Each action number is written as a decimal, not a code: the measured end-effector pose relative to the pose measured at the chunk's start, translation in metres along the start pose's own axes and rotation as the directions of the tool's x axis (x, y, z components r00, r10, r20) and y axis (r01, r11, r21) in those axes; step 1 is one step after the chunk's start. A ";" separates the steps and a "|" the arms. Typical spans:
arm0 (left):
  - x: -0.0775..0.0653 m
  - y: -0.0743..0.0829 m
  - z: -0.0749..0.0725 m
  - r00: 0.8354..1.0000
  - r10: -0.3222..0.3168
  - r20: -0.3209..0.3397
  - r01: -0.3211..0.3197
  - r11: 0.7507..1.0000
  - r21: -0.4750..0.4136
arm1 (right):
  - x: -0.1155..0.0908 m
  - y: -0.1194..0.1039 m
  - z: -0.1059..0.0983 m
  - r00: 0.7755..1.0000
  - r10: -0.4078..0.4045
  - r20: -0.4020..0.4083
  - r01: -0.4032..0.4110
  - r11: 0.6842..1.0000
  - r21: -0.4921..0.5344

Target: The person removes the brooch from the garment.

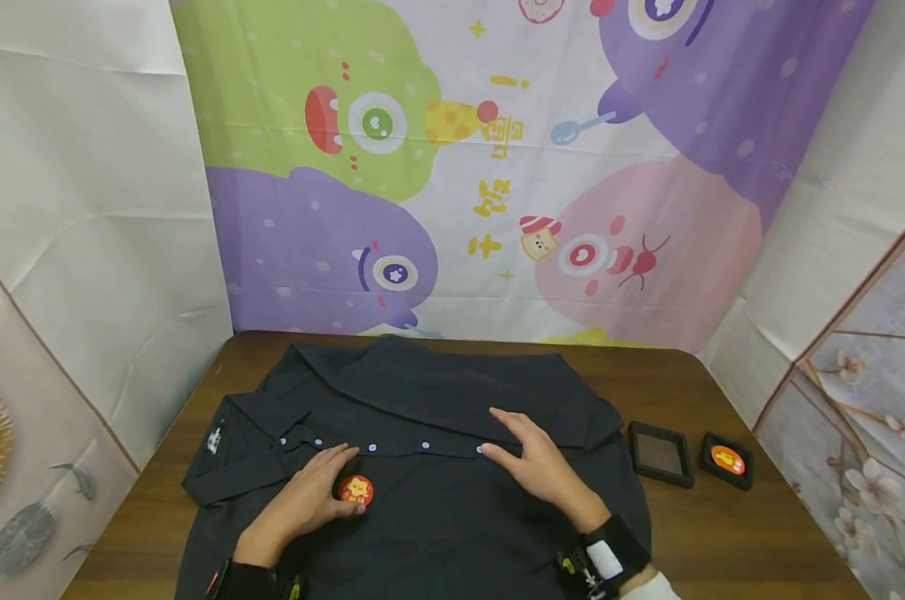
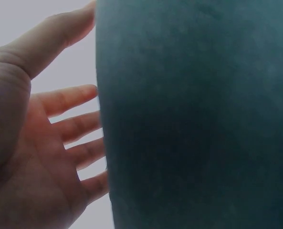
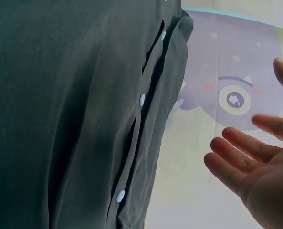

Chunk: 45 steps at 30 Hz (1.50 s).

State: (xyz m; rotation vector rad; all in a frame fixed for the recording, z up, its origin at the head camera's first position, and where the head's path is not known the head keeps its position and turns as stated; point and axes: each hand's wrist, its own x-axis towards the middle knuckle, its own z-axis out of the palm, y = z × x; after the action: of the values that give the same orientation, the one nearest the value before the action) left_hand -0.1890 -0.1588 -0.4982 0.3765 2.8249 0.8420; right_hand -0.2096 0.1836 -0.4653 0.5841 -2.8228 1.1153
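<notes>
A black button-up shirt (image 1: pixel 437 517) lies spread sideways on the table, its collar end with a white label (image 1: pixel 214 440) at the left. Pale buttons (image 1: pixel 425 446) run in a row across it. On the cloth sits a round red badge (image 1: pixel 356 490) with a yellow figure. My left hand (image 1: pixel 302 504) is over the shirt beside the badge, thumb tip right at its lower edge and fingers extended. Over the right part of the shirt, my right hand (image 1: pixel 542 471) has its fingers spread, thumb near a button. The right wrist view shows its palm (image 3: pixel 263 186) holding nothing.
Right of the shirt, a black square tray (image 1: pixel 666 477) lies on the brown table (image 1: pixel 752 542). Beside it is a smaller black box (image 1: pixel 748 481) with a round orange-red piece (image 1: pixel 727 459) inside. A cartoon-printed cloth (image 1: pixel 490 292) hangs behind the table's far edge.
</notes>
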 end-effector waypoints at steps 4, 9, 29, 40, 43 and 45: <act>0.000 0.001 0.000 1.000 -0.007 0.005 0.007 1.000 -0.022 | 0.001 -0.003 0.002 1.000 -0.011 -0.004 0.011 1.000 -0.013; 0.000 0.003 -0.002 1.000 0.004 0.000 -0.004 1.000 -0.027 | 0.002 -0.004 0.004 1.000 -0.009 -0.009 0.009 1.000 -0.013; -0.004 0.002 -0.005 1.000 -0.011 0.010 0.011 1.000 -0.008 | 0.005 -0.018 0.021 0.998 -0.021 0.064 0.021 1.000 0.005; -0.004 0.000 -0.003 1.000 -0.011 0.004 0.011 1.000 -0.016 | 0.007 -0.020 0.029 0.994 -0.039 0.105 0.038 0.999 0.004; -0.005 -0.001 -0.004 1.000 -0.019 0.007 0.019 1.000 -0.022 | 0.008 -0.022 0.031 0.992 -0.043 0.120 0.042 0.999 0.015; -0.005 -0.001 -0.005 1.000 -0.019 0.005 0.019 1.000 -0.023 | 0.008 -0.023 0.032 0.991 -0.045 0.124 0.043 0.999 0.025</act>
State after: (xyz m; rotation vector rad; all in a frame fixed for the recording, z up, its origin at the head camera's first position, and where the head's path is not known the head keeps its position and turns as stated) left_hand -0.1855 -0.1633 -0.4942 0.3477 2.8074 0.8680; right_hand -0.2058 0.1443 -0.4721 0.7392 -2.8888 1.1421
